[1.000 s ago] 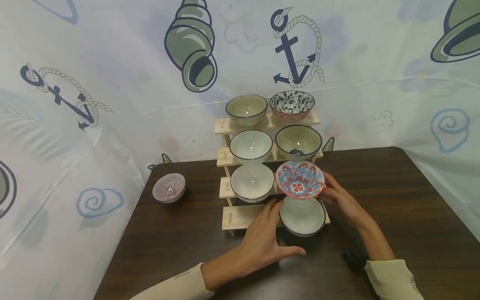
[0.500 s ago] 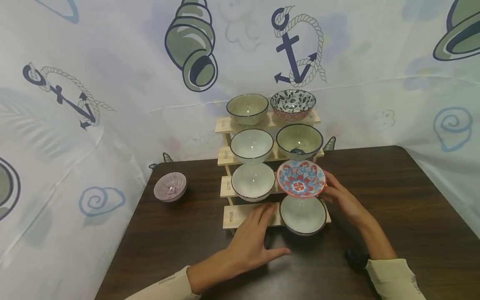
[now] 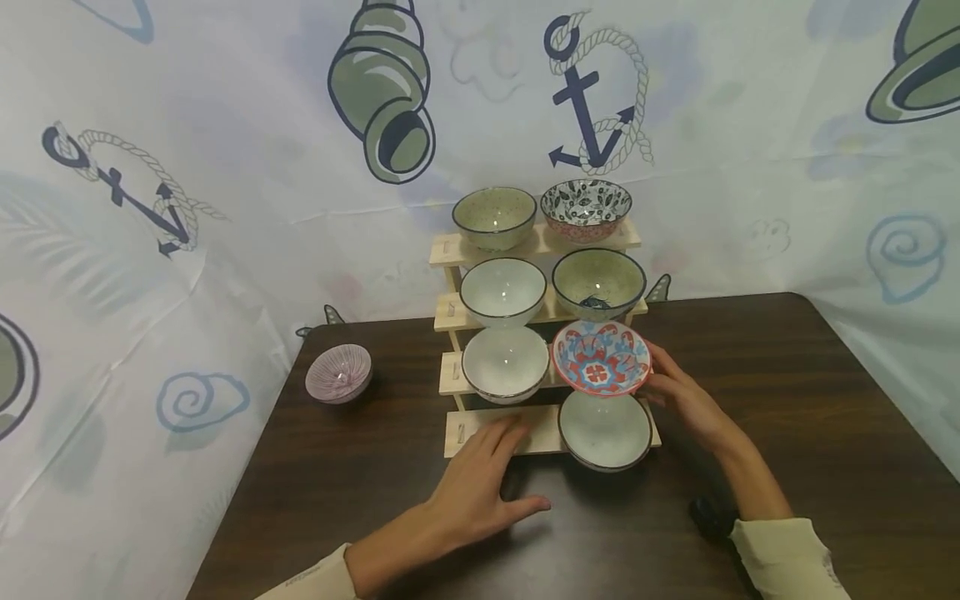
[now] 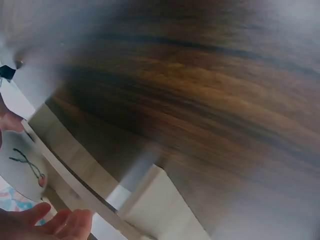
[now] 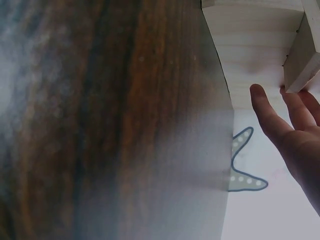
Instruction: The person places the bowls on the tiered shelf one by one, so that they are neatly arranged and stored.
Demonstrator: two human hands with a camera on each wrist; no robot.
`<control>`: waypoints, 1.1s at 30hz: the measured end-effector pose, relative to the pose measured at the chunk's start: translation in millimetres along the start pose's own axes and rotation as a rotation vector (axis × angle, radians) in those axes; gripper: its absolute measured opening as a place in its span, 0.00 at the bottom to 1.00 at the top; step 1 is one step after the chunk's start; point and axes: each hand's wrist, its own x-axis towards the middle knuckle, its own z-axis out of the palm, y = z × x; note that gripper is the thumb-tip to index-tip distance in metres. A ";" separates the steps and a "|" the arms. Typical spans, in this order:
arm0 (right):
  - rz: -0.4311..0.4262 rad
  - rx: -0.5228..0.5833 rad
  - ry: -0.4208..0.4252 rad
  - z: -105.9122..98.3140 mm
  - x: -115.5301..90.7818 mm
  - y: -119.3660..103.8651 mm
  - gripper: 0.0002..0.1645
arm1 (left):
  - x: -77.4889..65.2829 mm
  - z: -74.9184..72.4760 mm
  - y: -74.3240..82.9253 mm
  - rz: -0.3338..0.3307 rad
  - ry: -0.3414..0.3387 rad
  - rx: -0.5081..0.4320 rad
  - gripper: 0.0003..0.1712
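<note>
My left hand (image 3: 474, 487) lies over the lowest step of the wooden stepped rack (image 3: 476, 433), thumb spread and holding nothing. To its right a white bowl with a dark rim (image 3: 606, 432) sits on that step. My right hand (image 3: 692, 408) is at the rack's right side, beside a red and blue patterned bowl (image 3: 602, 358). In the right wrist view its fingers (image 5: 267, 110) reach to the rack's wooden end (image 5: 302, 57); contact is hard to tell. The left wrist view shows curled left fingertips (image 4: 70, 222) close to the rack (image 4: 70, 180) and a white bowl with a painted sprig (image 4: 22, 162).
Higher steps carry a white bowl (image 3: 506, 365), another white bowl (image 3: 503, 292), green bowls (image 3: 495, 219) and a black-and-white floral bowl (image 3: 585, 208). A small pink striped bowl (image 3: 339, 374) stands on the dark table (image 3: 300, 483) at left. A patterned cloth (image 3: 247, 167) hangs behind.
My left hand has moved left along the lowest step, away from the white bowl at its right end. The right hand and the bowls have stayed in place.
</note>
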 end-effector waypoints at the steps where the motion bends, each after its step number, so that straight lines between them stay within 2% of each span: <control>1: -0.002 0.004 -0.003 1.4 -0.2 1.5 0.37 | -2.2 -0.9 -2.4 0.004 0.007 0.003 0.55; 8: 0.000 0.011 -0.016 9.2 0.3 6.3 0.37 | -14.5 -8.4 -15.2 0.011 0.071 0.049 0.45; 16: 0.007 0.030 -0.022 11.1 3.0 7.2 0.37 | -25.4 -18.5 -25.6 -0.073 0.087 0.027 0.38; 22: -0.001 0.040 -0.019 9.4 3.5 6.7 0.37 | -25.2 -29.4 -32.7 -0.116 0.105 0.035 0.36; 33: -0.004 0.032 -0.002 -1.2 0.6 4.5 0.37 | -24.1 -49.9 -49.1 -0.258 0.171 0.054 0.33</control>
